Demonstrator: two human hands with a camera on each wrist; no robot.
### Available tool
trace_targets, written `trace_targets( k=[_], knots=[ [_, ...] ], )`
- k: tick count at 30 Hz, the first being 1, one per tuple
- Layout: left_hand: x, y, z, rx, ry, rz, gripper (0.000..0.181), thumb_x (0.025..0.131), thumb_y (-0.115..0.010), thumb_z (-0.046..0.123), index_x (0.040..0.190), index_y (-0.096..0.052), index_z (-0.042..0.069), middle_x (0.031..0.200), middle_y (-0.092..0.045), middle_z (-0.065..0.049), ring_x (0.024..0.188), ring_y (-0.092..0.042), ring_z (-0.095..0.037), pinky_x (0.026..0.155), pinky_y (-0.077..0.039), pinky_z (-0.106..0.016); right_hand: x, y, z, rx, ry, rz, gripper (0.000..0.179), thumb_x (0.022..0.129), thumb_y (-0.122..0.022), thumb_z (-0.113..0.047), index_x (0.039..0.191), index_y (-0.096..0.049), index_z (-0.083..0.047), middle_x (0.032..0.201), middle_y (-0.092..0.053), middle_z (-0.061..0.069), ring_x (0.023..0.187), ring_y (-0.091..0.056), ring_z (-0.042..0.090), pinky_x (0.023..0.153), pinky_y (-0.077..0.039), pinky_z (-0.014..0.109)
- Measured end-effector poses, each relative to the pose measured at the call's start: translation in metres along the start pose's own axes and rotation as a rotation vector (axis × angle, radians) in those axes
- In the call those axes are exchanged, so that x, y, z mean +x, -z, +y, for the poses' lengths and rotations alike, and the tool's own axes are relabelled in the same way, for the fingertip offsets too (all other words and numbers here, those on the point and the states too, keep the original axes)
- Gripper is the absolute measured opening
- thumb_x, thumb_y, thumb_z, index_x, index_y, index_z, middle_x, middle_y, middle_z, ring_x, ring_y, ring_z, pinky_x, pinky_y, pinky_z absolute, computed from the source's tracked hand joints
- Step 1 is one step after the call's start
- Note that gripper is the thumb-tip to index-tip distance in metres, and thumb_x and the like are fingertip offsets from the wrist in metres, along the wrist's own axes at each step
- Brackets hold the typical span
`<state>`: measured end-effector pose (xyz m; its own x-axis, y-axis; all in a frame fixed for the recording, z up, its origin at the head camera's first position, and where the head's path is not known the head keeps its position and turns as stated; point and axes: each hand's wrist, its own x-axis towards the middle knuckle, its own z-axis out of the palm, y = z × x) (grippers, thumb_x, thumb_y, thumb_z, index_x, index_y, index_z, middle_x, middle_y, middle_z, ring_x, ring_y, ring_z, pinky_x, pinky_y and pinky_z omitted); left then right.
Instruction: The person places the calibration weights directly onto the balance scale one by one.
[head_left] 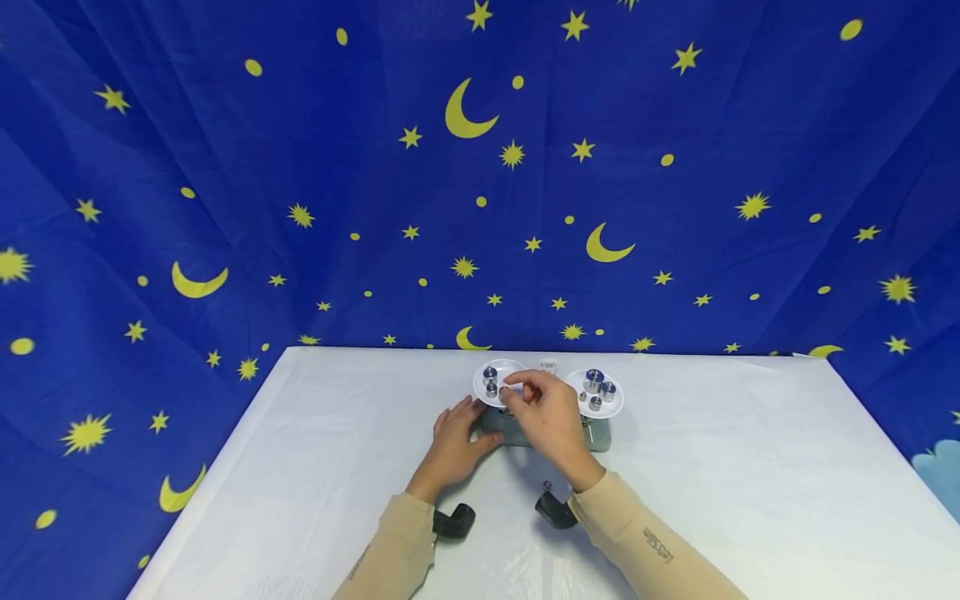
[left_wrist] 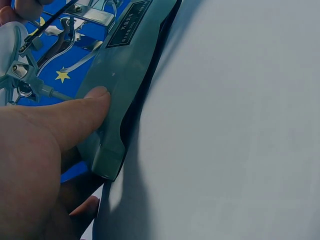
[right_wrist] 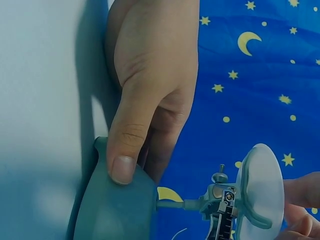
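Note:
A green balance scale (head_left: 517, 432) stands on the table with a white pan on each side. My left hand (head_left: 455, 448) holds the left end of its base, thumb (left_wrist: 95, 105) on the front face and fingers behind. Over the left pan (head_left: 480, 393), my right hand (head_left: 551, 421) pinches a small metal weight (head_left: 504, 391) between thumb and index finger. Beside those fingertips, two metal weights (head_left: 491, 375) stand on that pan. Several weights (head_left: 594, 381) of different sizes stand on the right pan (head_left: 617, 406). In the right wrist view, fingertips (right_wrist: 300, 192) show behind the left pan.
The white-covered table (head_left: 750, 467) extends to both sides of the scale. A blue curtain (head_left: 525, 208) with yellow stars and moons hangs behind it. Black wrist-camera mounts (head_left: 454, 522) sit below both hands. A small clear object (head_left: 548, 367) is behind the scale.

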<state>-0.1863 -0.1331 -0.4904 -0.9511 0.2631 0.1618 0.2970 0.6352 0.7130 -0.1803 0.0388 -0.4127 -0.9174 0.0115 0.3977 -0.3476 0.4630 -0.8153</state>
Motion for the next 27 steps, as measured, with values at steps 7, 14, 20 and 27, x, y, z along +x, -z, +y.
trace_targets(
  k=[7,14,20,27],
  knots=[
    [0.000,0.000,0.001,-0.005,0.006,-0.010,0.061,0.094,-0.070,0.031,0.144,-0.052,0.000,0.148,-0.050,-0.019,0.145,-0.034,-0.039,0.116,-0.014,-0.066,-0.002,0.006,-0.001,0.029,-0.013,-0.001,0.013,0.080,-0.080,-0.007,0.093,-0.078,-0.008,0.066,-0.052,-0.004,0.055,-0.045,0.008,0.053,-0.036,0.022],
    [0.001,0.001,0.001,-0.010,0.022,-0.010,0.061,0.094,-0.070,0.031,0.144,-0.053,0.001,0.149,-0.050,-0.018,0.145,-0.034,-0.038,0.117,-0.013,-0.065,-0.005,0.013,-0.001,0.081,-0.042,-0.023,0.013,0.081,-0.079,-0.004,0.093,-0.077,-0.007,0.066,-0.051,-0.002,0.054,-0.044,0.008,0.051,-0.034,0.020],
    [0.001,0.000,0.001,-0.002,0.021,-0.009,0.061,0.094,-0.070,0.031,0.144,-0.052,0.001,0.149,-0.050,-0.017,0.146,-0.033,-0.038,0.117,-0.013,-0.064,-0.010,0.019,-0.001,0.105,-0.043,-0.057,0.011,0.083,-0.078,-0.003,0.094,-0.077,-0.006,0.065,-0.050,-0.001,0.053,-0.042,0.008,0.050,-0.033,0.020],
    [0.000,0.000,0.000,0.000,0.013,-0.004,0.060,0.094,-0.071,0.029,0.143,-0.053,-0.001,0.147,-0.051,-0.019,0.144,-0.035,-0.039,0.117,-0.014,-0.065,-0.016,0.025,0.001,0.147,-0.071,-0.094,0.010,0.084,-0.076,-0.003,0.094,-0.076,-0.004,0.066,-0.049,-0.001,0.054,-0.042,0.008,0.050,-0.033,0.019]
  ],
)
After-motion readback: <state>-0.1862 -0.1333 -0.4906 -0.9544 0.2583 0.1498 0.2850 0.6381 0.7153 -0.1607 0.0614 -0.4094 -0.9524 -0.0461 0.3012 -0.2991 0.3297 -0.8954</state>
